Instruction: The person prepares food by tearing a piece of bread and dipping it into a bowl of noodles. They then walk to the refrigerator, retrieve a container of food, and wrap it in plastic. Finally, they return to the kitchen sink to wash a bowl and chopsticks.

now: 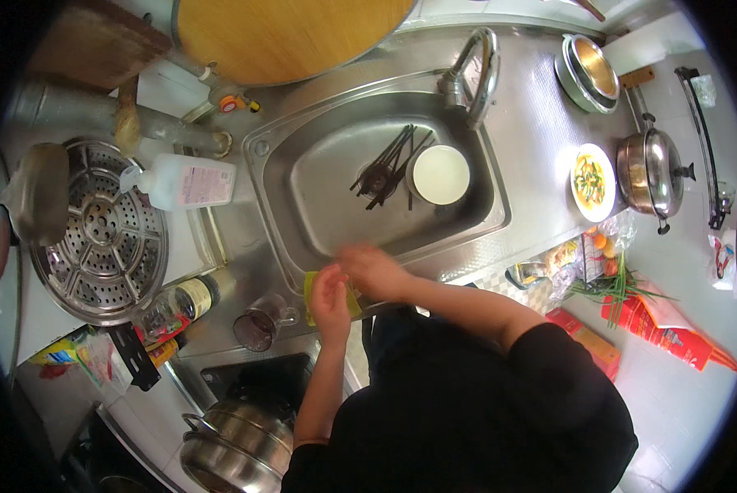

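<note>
My left hand (330,294) is raised, palm partly showing, above a yellow-green cloth (312,299) at the sink's near-left corner. Just right of it, my right hand (370,270) is blurred over the near rim; the two hands are close together, and contact between them cannot be told. No object shows in either hand. Inside the stainless steel sink (325,166), several dark chopsticks (396,157) lie across a small round thing, probably the drain strainer. A white bowl (441,175) sits beside them, below the curved metal faucet (484,74). Left of the cloth is a clear glass mug (262,323).
A pump bottle (190,182) and steamer rack (100,228) are at left, with bottles (190,299) below. A steel pot (239,447) is at lower left. Rightward are a plate of food (592,183), stacked bowls (587,74) and a lidded pot (651,172).
</note>
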Demonstrator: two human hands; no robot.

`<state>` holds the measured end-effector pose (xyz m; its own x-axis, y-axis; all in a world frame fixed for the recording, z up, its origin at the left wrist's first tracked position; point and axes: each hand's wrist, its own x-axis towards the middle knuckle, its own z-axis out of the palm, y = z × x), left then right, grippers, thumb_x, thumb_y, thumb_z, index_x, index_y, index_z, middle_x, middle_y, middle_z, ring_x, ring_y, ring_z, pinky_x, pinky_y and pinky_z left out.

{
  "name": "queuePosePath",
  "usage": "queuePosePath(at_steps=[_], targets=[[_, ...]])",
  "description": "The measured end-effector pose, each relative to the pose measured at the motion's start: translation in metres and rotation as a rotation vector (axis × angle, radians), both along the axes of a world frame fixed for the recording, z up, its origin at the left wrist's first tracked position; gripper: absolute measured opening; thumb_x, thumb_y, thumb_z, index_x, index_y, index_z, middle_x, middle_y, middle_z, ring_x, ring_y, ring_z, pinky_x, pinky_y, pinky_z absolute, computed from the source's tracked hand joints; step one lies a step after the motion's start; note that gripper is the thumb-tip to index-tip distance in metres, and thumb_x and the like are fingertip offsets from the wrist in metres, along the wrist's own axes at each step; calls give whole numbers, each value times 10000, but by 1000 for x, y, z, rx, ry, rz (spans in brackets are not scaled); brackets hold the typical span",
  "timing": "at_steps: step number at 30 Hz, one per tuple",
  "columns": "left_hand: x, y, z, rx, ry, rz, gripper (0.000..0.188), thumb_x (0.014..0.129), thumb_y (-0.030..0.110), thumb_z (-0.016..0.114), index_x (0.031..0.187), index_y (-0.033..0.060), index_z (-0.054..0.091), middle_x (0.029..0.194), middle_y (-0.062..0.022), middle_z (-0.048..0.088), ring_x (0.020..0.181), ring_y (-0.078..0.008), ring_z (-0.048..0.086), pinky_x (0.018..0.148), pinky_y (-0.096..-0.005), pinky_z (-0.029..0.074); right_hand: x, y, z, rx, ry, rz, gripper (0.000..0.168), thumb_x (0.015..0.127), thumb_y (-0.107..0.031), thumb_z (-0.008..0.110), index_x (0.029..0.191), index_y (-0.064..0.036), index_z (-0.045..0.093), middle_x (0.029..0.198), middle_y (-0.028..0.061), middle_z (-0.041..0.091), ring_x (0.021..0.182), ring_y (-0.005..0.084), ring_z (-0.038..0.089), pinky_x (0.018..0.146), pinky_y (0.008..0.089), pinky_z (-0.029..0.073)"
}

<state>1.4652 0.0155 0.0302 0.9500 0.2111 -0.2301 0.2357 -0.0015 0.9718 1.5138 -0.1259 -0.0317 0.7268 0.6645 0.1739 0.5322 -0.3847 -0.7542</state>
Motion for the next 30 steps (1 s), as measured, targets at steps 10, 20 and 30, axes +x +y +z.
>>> queuePosePath(at_steps=[10,20,30], targets=[[-19,-23,-31,12,84,76,227,864,-35,499,1080,8,552,956,-53,607,859,-117,587,797,-235,447,70,-150,-59,-825,-44,-418,232,773,-119,530,997,-64,563,946,131,611,983,267,570,1050,479,253],[-2,-75,-37,-33,245,-51,204,874,15,522,1073,17,569,945,-62,627,863,-120,599,780,-238,456,95,-170,-26,-490,-1,-475,101,814,-101,533,858,-55,611,710,161,627,714,311,617,944,417,384],[81,-142,-35,-57,257,-170,402,822,162,638,1165,1,503,1123,-122,573,932,-197,587,806,-315,475,126,-163,33,189,782,-792,236,825,-214,644,788,19,635,642,73,607,582,133,527,564,302,417]])
